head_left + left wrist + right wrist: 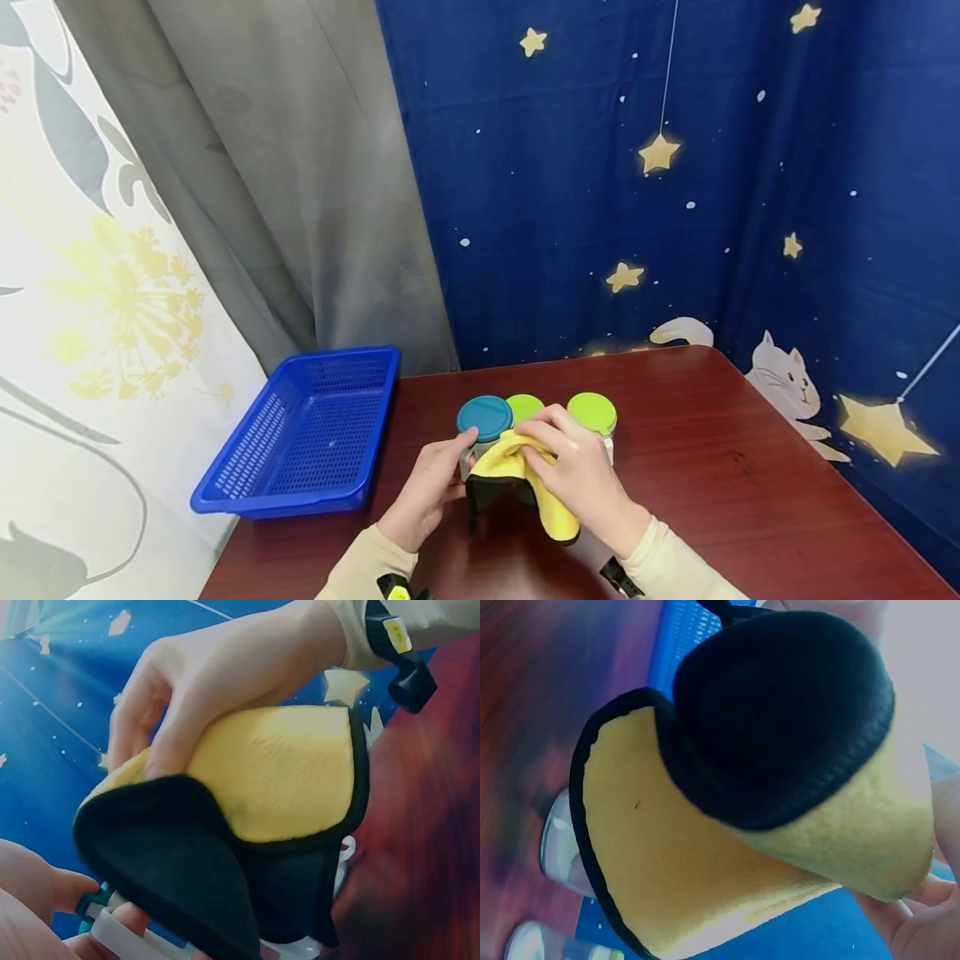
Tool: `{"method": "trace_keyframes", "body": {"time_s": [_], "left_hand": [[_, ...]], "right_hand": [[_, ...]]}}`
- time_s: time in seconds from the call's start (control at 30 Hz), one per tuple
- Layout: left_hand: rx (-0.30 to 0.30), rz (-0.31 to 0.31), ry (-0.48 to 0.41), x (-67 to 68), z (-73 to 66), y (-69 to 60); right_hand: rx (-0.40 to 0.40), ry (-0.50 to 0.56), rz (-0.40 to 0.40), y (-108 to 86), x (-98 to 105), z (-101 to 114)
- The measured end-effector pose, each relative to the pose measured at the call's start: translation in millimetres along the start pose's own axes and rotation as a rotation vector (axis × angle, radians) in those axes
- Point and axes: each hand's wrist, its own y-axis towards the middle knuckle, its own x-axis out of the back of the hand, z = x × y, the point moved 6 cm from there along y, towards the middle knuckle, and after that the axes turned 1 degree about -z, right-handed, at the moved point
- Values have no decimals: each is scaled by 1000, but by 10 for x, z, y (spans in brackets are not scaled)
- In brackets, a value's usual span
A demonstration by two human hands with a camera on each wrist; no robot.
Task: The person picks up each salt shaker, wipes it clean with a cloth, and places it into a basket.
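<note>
My left hand (429, 487) holds a jar with a teal lid (485, 417), its thumb on the lid's edge. Part of a pale handle (466, 463) shows beside that hand. In my right hand (581, 467) is a yellow cloth (558, 508) with black edging and a dark reverse side, pinched between thumb and fingers. The cloth lies against the front of the jar and covers most of its body. From the left wrist view, the cloth (289, 772) hangs in folds below the right hand (217, 682).
Two jars with lime-green lids stand behind the hands, one lid (525, 407) partly hidden and the other (592, 412) to the right. A blue plastic basket (360, 492) sits at the left of the brown table (720, 500). Curtains (555, 192) hang behind the table.
</note>
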Motion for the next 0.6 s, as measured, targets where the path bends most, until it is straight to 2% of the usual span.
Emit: {"method": "trace_keyframes", "body": {"time_s": [0.17, 0.27, 0.5, 0.6], "left_hand": [[-6, -1, 11, -39, -9, -29], [-9, 6, 11, -48, -24, -44], [-45, 13, -8, -10, -142, -68], [-58, 37, -12, -13, -191, -78]], "right_hand": [[-39, 25, -8, 25, -93, 25], [-27, 22, -6, 6, -139, 35], [22, -25, 66, -190, -370, 28], [36, -34, 59, -269, -427, 8]]}}
